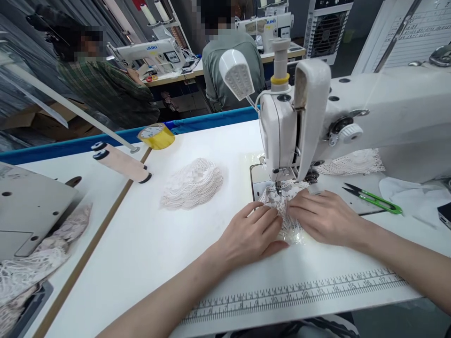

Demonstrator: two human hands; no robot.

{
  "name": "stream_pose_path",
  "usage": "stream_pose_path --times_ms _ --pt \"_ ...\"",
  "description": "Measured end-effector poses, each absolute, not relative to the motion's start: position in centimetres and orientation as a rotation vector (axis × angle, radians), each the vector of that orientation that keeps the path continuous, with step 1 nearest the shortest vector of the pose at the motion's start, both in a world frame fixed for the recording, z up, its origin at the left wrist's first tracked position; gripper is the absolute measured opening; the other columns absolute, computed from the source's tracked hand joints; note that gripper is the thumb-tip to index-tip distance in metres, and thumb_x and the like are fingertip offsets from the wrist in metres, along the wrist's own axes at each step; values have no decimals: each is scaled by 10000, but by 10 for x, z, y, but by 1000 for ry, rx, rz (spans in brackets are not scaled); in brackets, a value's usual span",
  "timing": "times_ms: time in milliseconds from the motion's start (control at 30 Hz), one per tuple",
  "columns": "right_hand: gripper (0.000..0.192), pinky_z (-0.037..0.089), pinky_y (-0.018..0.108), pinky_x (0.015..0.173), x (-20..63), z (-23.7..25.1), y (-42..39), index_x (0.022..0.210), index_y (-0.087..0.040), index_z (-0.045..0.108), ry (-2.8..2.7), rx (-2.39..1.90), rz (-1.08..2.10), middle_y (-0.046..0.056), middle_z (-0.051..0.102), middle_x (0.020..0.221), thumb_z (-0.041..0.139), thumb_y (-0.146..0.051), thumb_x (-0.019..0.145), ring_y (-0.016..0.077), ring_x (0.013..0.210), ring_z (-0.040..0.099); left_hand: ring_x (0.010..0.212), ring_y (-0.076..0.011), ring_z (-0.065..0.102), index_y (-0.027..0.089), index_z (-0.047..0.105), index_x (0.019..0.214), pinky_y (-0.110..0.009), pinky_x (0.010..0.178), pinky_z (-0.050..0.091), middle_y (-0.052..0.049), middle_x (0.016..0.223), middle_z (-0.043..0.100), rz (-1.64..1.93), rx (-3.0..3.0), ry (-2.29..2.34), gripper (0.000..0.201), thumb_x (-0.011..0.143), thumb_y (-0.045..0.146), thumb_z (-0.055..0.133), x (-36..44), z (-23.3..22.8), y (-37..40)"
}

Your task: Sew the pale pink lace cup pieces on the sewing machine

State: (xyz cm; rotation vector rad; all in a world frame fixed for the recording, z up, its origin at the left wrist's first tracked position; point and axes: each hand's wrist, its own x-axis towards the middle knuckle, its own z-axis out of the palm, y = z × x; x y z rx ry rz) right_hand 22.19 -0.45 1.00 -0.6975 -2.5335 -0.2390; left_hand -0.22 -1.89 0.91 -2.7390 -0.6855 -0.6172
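I see my two hands, left hand [252, 234] and right hand [326, 216], pressed flat on one lace piece [282, 199] (needle just beyond); one lace stack [192, 184], one snips [373, 198] on the bench [141, 244].

A white desk [148, 244] with a printed ruler along its near edge fills the foreground. Beyond its blue rim [211, 121], two people sit at further sewing machines [155, 52] (both white), with a fan unit [327, 30] behind.
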Motion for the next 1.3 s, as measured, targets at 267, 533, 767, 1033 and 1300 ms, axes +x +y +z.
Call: stream_pose_path --times_ms 267,533,767,1033,1300 --pt "234 485 326 656 221 4 -4 1052 -89 615 -2541 -781 -155 121 670 1011 458 -217 935 197 833 612 792 -152 614 117 572 938 -306 771 502 -63 876 682 -786 -2808 -883 93 906 110 484 3 7 -18" --pt "173 487 326 795 221 5 -7 928 -139 677 -2508 -645 -390 36 722 946 521 -75 889 171 972 628 984 -240 581 74 563 1203 -355 744 494 -134 1234 613 -560 -2726 -902 337 877 133 503 2 3 -22" --pt "182 510 318 760 220 6 -6 892 -141 690 -2489 -627 -369 29 728 921 521 -76 879 156 915 651 1140 -242 546 74 606 1148 -343 787 465 -130 1127 670 -553 -2690 -855 285 893 135 494 2 3 -22" --pt "198 513 307 736 219 6 -5 885 -135 690 -2481 -630 -368 33 728 925 504 -68 882 155 899 655 1139 -224 557 86 606 1156 -351 848 440 -118 1155 662 -547 -2681 -875 286 894 135 503 3 3 -20" --pt "228 522 316 763 221 6 0 924 -126 690 -2507 -658 -404 49 723 973 480 -50 881 153 861 663 1114 -222 574 115 611 1161 -379 874 424 -111 1164 660 -552 -2669 -929 286 907 153 485 4 4 -13"
